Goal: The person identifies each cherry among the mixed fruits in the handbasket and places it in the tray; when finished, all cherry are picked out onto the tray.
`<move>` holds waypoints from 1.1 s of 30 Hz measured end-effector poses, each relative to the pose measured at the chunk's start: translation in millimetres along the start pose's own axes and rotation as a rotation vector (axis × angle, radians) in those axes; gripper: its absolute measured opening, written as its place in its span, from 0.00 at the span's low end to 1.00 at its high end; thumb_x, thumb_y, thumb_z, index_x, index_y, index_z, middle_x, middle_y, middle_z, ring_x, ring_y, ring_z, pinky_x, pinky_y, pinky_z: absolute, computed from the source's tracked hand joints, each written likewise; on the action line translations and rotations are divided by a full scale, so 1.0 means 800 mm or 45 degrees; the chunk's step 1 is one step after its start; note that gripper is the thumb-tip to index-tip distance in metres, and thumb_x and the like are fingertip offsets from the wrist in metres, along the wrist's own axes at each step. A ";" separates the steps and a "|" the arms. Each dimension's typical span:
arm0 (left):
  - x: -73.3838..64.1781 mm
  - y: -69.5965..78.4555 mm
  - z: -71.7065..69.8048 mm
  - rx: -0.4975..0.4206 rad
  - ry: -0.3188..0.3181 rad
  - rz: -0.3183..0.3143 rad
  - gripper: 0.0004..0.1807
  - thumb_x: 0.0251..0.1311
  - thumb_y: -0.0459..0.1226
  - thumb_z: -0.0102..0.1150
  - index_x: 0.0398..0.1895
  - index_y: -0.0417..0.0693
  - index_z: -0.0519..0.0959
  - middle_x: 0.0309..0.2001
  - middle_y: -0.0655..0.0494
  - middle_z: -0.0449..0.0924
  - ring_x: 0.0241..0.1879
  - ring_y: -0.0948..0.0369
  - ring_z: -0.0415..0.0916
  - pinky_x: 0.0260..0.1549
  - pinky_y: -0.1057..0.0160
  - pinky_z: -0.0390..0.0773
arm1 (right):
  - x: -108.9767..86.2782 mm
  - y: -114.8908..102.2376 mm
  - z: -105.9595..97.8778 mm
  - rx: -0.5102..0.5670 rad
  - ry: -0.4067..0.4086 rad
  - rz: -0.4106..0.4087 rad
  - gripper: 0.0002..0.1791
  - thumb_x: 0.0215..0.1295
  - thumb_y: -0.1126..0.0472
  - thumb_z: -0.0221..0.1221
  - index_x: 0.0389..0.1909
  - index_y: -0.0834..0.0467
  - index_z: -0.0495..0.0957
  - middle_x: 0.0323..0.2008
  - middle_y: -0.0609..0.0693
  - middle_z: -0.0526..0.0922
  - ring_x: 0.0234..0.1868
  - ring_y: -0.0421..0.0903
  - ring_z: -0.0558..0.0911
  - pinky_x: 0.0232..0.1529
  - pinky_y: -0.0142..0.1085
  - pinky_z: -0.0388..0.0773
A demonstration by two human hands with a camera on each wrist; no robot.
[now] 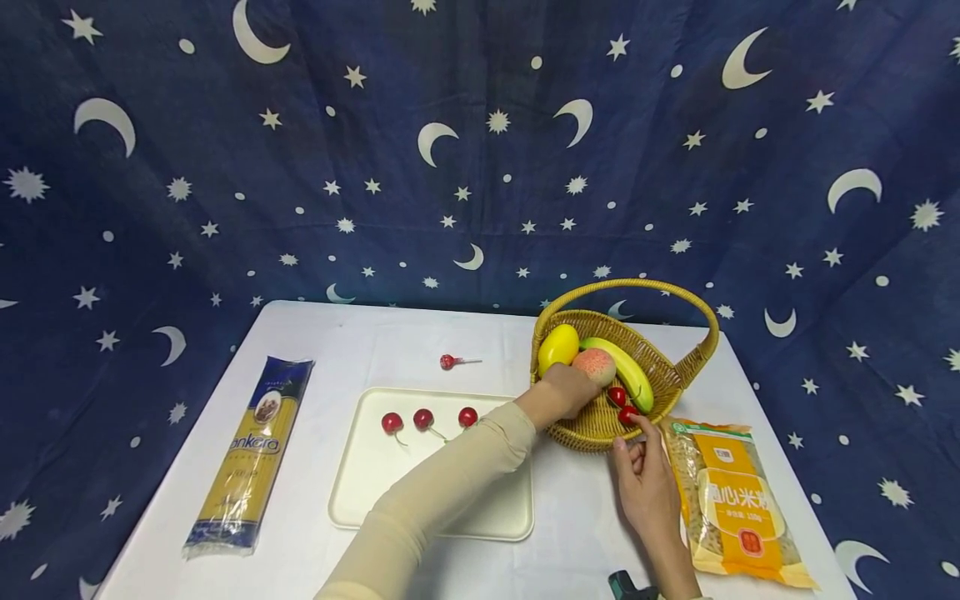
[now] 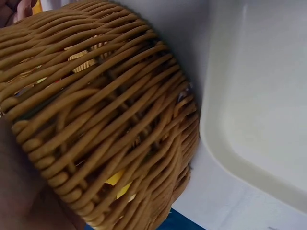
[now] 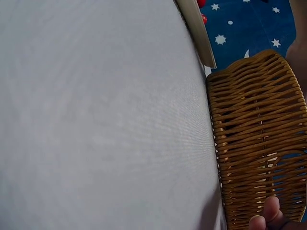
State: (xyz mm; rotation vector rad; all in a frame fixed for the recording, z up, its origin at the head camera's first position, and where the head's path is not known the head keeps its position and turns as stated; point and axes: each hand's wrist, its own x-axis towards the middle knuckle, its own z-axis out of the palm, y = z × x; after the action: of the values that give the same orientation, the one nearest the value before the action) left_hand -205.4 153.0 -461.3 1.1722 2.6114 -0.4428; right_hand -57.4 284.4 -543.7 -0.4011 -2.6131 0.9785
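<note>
My left hand (image 1: 567, 390) reaches over the near-left rim of a wicker basket (image 1: 588, 437), right beside a peach (image 1: 595, 365). Its fingertips are hidden, so I cannot tell whether they grip anything. The right hand (image 1: 651, 487) is at the basket's front rim. Its index fingertip reaches over the rim to a red cherry (image 1: 628, 415), while the thumb stays outside near the woven wall (image 3: 254, 129). Another cherry (image 1: 617, 396) lies just behind. Inside the basket are also a yellow lemon-like fruit (image 1: 558, 348) and a banana (image 1: 626, 373).
A cream tray (image 1: 356, 492) with three cherries (image 1: 423, 419) lies left of the basket, partly under my left forearm. Behind it lies a red lollipop (image 1: 448, 362). A spaghetti packet (image 1: 251, 458) lies far left; an orange-labelled pasta bag (image 1: 738, 504) is at right.
</note>
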 end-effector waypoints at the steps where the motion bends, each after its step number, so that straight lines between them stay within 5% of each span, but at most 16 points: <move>1: 0.000 0.000 0.001 0.012 0.003 0.006 0.15 0.77 0.44 0.58 0.62 0.68 0.80 0.52 0.65 0.88 0.48 0.67 0.85 0.52 0.66 0.85 | 0.000 0.000 0.000 0.001 -0.001 -0.001 0.25 0.82 0.50 0.56 0.74 0.47 0.68 0.30 0.48 0.73 0.28 0.39 0.68 0.28 0.33 0.62; 10: -0.007 -0.011 -0.005 0.005 0.103 0.021 0.13 0.74 0.46 0.62 0.59 0.65 0.81 0.49 0.65 0.88 0.45 0.67 0.83 0.49 0.66 0.85 | 0.002 -0.001 0.000 -0.006 -0.005 -0.010 0.25 0.82 0.49 0.56 0.74 0.47 0.68 0.30 0.47 0.72 0.28 0.39 0.68 0.29 0.32 0.63; 19: -0.025 -0.030 -0.007 -0.187 0.264 0.054 0.14 0.71 0.54 0.66 0.53 0.63 0.83 0.43 0.66 0.87 0.42 0.67 0.82 0.45 0.63 0.84 | 0.003 -0.002 0.000 -0.024 -0.001 -0.011 0.26 0.81 0.48 0.56 0.74 0.48 0.68 0.30 0.47 0.72 0.27 0.39 0.67 0.28 0.33 0.62; 33: -0.068 -0.041 0.000 -0.387 0.569 0.029 0.15 0.69 0.51 0.67 0.54 0.59 0.85 0.40 0.67 0.87 0.33 0.67 0.80 0.29 0.65 0.79 | 0.002 0.002 0.001 0.005 -0.005 -0.012 0.26 0.81 0.51 0.57 0.74 0.50 0.68 0.29 0.47 0.72 0.26 0.38 0.67 0.27 0.33 0.62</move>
State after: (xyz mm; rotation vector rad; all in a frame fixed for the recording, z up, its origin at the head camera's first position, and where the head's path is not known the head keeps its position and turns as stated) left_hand -195.2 95.1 -436.7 1.3102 2.8834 0.2484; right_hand -58.9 285.2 -545.1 -0.3860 -2.6142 0.9823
